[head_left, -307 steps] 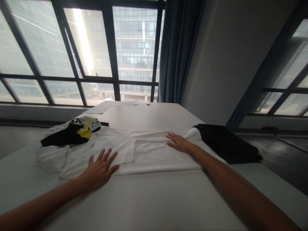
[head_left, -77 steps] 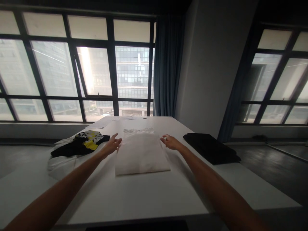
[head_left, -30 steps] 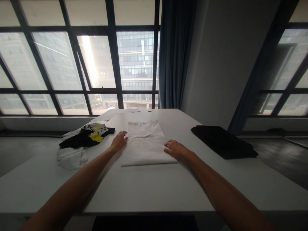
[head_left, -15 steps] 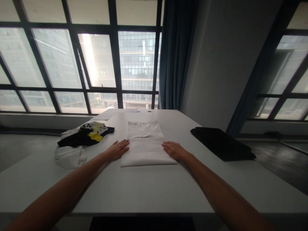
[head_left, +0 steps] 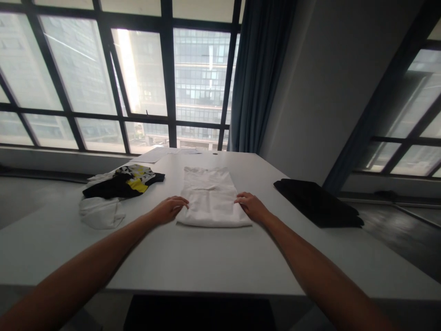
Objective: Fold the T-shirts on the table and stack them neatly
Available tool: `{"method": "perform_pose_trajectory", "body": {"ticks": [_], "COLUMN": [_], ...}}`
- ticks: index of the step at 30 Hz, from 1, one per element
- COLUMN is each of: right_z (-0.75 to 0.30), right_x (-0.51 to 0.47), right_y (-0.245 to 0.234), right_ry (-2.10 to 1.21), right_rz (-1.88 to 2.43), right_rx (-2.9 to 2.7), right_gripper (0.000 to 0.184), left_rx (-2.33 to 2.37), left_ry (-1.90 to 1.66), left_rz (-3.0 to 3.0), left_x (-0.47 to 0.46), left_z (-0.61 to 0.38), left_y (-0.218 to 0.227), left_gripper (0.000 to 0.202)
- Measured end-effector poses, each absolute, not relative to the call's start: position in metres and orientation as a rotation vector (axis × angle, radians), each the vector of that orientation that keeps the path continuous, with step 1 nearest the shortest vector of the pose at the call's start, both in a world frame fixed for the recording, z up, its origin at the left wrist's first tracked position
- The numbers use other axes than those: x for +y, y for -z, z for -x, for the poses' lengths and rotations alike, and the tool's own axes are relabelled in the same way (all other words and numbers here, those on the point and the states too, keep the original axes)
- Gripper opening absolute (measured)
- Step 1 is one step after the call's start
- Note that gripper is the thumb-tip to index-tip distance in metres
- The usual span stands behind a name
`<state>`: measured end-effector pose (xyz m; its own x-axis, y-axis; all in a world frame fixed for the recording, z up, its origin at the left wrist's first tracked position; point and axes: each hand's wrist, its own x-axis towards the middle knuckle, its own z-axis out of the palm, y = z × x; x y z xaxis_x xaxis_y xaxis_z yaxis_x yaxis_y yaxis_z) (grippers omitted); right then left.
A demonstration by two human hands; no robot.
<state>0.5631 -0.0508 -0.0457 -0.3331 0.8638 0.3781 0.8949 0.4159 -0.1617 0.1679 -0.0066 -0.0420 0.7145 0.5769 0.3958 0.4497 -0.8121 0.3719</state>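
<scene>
A white shirt lies folded into a rectangle on the white table, its collar end pointing away from me. At its left edge, my left hand is closed, fingers curled and pinching the cloth. On the opposite edge my right hand grips the shirt in the same way, thumb and fingers together. The cloth between my hands is slightly rumpled, with soft creases across the middle. Both thumbs are mostly hidden.
On the left lies a loose pile of clothes, black, yellow and white. A folded black garment stack rests near the table's right side. Papers lie at the far end, before the windows and a blue curtain.
My hands went from lying flat along the shirt's sides to pinching its edges. The smooth cloth has become rumpled. The camera view has tilted slightly down.
</scene>
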Motion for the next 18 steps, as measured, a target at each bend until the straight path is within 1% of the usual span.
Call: {"method": "perform_pose_trajectory", "body": {"ticks": [4,8,12,15,18], "right_z": [-0.561,-0.564,-0.568,-0.569,-0.565], "right_x": [-0.049,-0.058,-0.085,-0.101,-0.095], "right_y": [0.043,0.027,-0.004,-0.035,-0.059], "right_ry": [0.063,-0.116,-0.402,-0.705,-0.977], "right_rz": [1.438,1.353,1.330,1.322,1.215], "right_rx": [-2.205,-2.171,-2.230,-2.326,-2.296], "right_gripper": [0.026,0.027,0.030,0.038,0.037], "left_rx": [0.792,0.858,0.717,0.596,0.587], "left_ry": [-0.790,-0.724,-0.479,-0.301,-0.381], "left_rz": [-2.646,-2.581,-2.425,-2.154,-1.957], "left_x": [-0.008,-0.015,-0.032,-0.042,-0.037], "left_z": [-0.167,-0.165,-0.163,-0.161,-0.167], "left_y": [0.035,0.020,-0.003,-0.030,-0.057], "left_gripper": [0.032,0.031,0.023,0.025,0.027]}}
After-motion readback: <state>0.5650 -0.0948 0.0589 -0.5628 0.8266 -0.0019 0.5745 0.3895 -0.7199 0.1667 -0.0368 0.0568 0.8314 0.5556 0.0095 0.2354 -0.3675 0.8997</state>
